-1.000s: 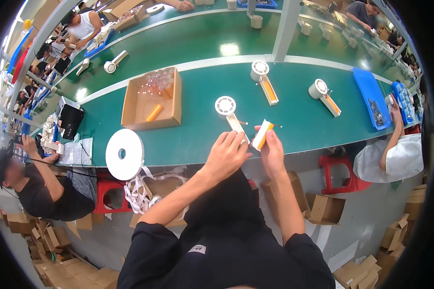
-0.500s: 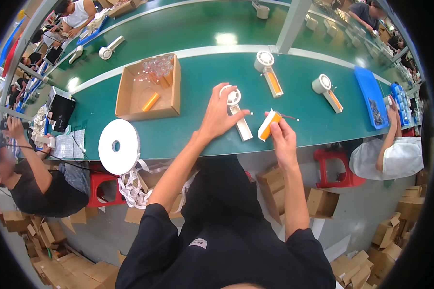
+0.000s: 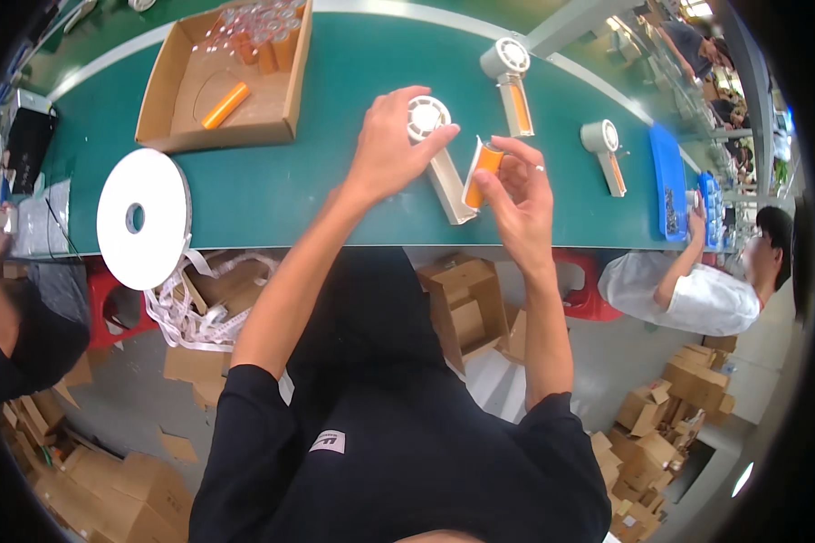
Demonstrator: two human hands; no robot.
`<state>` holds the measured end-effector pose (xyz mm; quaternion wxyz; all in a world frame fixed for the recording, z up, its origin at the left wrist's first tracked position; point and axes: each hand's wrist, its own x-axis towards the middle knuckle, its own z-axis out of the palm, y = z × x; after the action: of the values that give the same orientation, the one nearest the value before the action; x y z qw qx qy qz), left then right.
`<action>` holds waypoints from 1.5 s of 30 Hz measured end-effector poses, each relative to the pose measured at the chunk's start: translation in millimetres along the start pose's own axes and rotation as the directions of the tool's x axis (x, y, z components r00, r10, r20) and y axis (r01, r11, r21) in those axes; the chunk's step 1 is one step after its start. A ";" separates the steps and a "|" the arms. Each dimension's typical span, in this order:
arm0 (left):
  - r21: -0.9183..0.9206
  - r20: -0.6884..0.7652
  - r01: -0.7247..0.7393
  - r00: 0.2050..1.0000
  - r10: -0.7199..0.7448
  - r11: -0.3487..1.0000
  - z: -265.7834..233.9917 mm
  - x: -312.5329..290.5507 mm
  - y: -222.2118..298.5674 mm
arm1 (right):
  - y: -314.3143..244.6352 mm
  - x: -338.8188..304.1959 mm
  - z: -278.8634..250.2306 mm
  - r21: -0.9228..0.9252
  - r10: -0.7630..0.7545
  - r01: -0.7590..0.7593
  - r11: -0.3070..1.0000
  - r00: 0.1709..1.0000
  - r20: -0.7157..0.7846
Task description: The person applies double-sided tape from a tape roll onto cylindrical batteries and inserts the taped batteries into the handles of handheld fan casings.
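Observation:
A white handheld fan (image 3: 450,185) with a round slotted head and an open handle lies on the green table in front of me. My left hand (image 3: 388,149) grips its head, thumb on one side and fingers on the other. Between thumb and fingers, my right hand (image 3: 522,195) holds an orange cylindrical battery (image 3: 486,174) close to the right of the fan's handle. A white strip runs along the battery's left side. Farther back lies a second fan (image 3: 516,100) with an orange battery in its handle, and a third fan (image 3: 612,163) is to the right.
At the left stands a cardboard box (image 3: 145,113) with several orange batteries in it. A large white tape reel (image 3: 118,217) rests near the table's front edge, loose strip hanging below. At the right are a blue tray (image 3: 668,172) and a co-worker in a pale top (image 3: 697,294).
My view has shifted to the right. The right hand has turned the battery more upright and brought it nearer the fan's handle. My left hand stays on the fan's head.

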<state>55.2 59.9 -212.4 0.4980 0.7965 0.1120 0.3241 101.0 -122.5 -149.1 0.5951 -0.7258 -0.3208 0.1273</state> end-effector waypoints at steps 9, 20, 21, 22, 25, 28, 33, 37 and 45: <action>0.007 0.023 -0.115 0.993 0.115 0.993 4.4 -3.9 -9.4 | -8.1 -3.7 -2.7 -0.373 -0.073 0.109 0.921 0.991 0.111; 0.027 -0.013 -0.169 0.985 0.170 0.985 7.0 -5.5 -11.3 | -7.9 -5.4 9.3 -0.500 -0.099 0.174 0.848 0.980 0.174; 0.030 -0.011 -0.171 0.985 0.171 0.985 7.2 -5.4 -11.7 | -9.0 -4.2 9.4 -0.536 -0.119 0.206 0.818 0.974 0.192; 0.033 -0.009 -0.172 0.985 0.173 0.984 7.2 -5.4 -12.0 | -9.9 -3.2 9.7 -0.571 -0.139 0.237 0.786 0.968 0.211; 0.034 -0.018 -0.172 0.985 0.172 0.985 7.1 -5.9 -13.2 | -11.9 -1.5 10.8 -0.578 -0.144 0.242 0.780 0.967 0.210; 0.052 -0.019 -0.177 0.984 0.178 0.983 8.4 -5.5 -14.0 | -15.4 -0.6 8.5 -0.568 -0.136 0.223 0.792 0.972 0.192; 0.045 -0.015 -0.170 0.985 0.170 0.984 8.9 -5.4 -13.9 | -10.1 0.8 10.8 -0.577 -0.151 0.263 0.773 0.960 0.236; 0.046 -0.028 -0.173 0.984 0.174 0.984 10.2 -5.4 -14.0 | -7.1 -0.1 13.0 -0.588 -0.103 0.231 0.775 0.964 0.244; 0.056 -0.027 -0.173 0.984 0.174 0.983 9.7 -6.1 -14.3 | -4.9 0.3 12.5 -0.628 -0.124 0.273 0.729 0.955 0.271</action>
<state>58.8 56.7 -230.1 0.4448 0.8110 0.0586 0.3756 92.6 -112.2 -147.7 0.2736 -0.8322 -0.4820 0.0176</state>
